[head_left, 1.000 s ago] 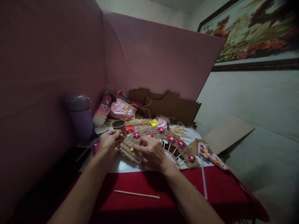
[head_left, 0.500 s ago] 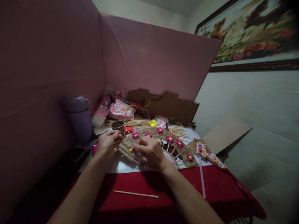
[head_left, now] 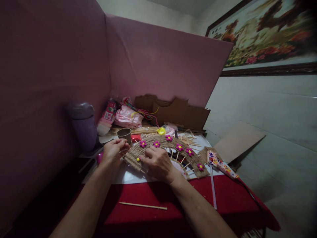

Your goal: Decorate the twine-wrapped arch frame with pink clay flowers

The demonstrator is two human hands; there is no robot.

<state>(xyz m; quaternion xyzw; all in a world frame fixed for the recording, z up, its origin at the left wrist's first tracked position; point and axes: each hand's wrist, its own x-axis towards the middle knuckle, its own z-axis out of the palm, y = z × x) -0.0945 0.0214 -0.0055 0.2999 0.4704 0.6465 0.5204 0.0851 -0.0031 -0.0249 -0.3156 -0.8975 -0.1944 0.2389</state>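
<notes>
A curved panel wrapped in brown twine point(head_left: 160, 138) lies across the table, with thin wooden sticks showing along its inner edge. Several magenta flowers with yellow centres point(head_left: 179, 147) are on it. Towards its left end sits a small yellow ball point(head_left: 138, 159). My right hand point(head_left: 158, 164) rests over the panel, fingers curled and tips beside that ball; whatever they pinch is hidden. At the panel's left end, my left hand point(head_left: 114, 152) has thumb and forefinger pressed together, and I cannot make out anything between them.
A wooden stick point(head_left: 143, 206) lies on the red cloth point(head_left: 133, 221) in front. To the right are a flower-patterned glue gun point(head_left: 223, 165) and a clear glue stick point(head_left: 213, 188). Behind stand a cardboard ring point(head_left: 124, 134), a yellow packet point(head_left: 161, 131), torn cardboard point(head_left: 180, 114) and a purple tumbler point(head_left: 85, 129).
A magenta bit beside the yellow ball, at my right fingertips, no longer shows. My right hand has shifted slightly; my left hand stays nearly in place.
</notes>
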